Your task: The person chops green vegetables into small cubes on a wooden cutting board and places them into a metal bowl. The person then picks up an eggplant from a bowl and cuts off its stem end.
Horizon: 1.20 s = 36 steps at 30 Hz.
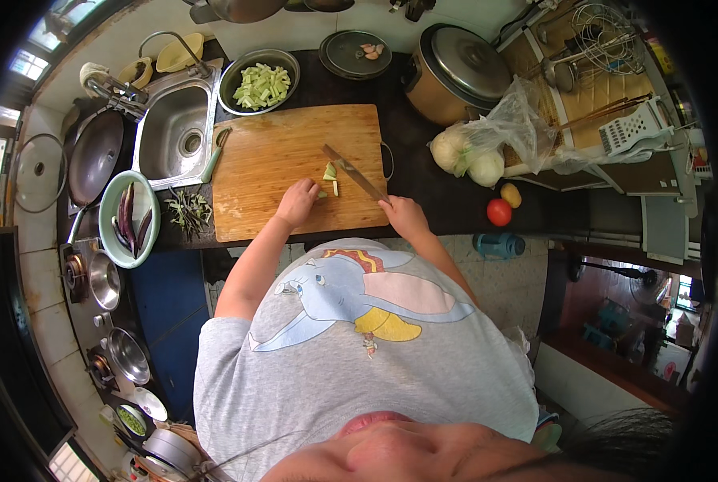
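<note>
A wooden cutting board (pixel 262 175) lies on the dark counter before me. My right hand (pixel 404 215) grips the handle of a kitchen knife (pixel 359 178), its blade pointing up and left over the board. My left hand (pixel 299 202) rests on the board with curled fingers, against a small pale green piece that they partly hide. Between the hand and the blade lie a few cut pale green vegetable pieces (pixel 330 172). Behind the board, a steel bowl (pixel 295 75) holds many similar pieces (pixel 261 87). A green-handled peeler (pixel 214 158) lies at the board's left edge.
To the left are a sink (pixel 175 132), a green basin (pixel 107 226) with eggplants (pixel 128 217) and a heap of trimmings (pixel 189 212). A lidded cooker (pixel 460 72) stands back right, near bagged white vegetables (pixel 452 149), a tomato (pixel 499 212) and a potato (pixel 510 195).
</note>
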Available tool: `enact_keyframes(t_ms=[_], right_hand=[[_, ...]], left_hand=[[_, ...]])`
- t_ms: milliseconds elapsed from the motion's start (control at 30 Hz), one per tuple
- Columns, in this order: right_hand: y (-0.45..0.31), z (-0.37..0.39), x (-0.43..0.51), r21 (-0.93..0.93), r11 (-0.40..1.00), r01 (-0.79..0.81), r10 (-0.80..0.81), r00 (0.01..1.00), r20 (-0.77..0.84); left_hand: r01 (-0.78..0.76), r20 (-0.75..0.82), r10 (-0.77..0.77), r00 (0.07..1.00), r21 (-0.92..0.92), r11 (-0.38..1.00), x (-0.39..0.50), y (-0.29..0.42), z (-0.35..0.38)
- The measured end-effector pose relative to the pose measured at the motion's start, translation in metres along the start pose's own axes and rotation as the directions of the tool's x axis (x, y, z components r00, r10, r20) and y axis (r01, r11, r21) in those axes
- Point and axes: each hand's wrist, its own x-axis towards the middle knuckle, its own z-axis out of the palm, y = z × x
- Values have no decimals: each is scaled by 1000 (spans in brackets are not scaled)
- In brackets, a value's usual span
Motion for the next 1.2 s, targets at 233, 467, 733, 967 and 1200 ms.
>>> enact_keyframes(t_ms=[233,467,733,967,1200], right_hand=[[4,11,-2,-278,957,85,-158,956,-249],[14,18,8,-307,952,-3,-68,973,-222],[23,14,7,-32,995,-91,86,984,-154],[28,11,12,-2,997,-78,77,993,-88],[22,17,20,-74,992,-98,98,995,-2]], left_hand=[[126,166,-110,980,-92,988,5,1,-5],[201,-129,-245,961,-283,938,27,17,-8],[-47,169,50,984,-23,999,53,11,-10],[-131,307,80,948,149,980,49,20,-24],[-24,278,-5,961,102,995,42,25,-16]])
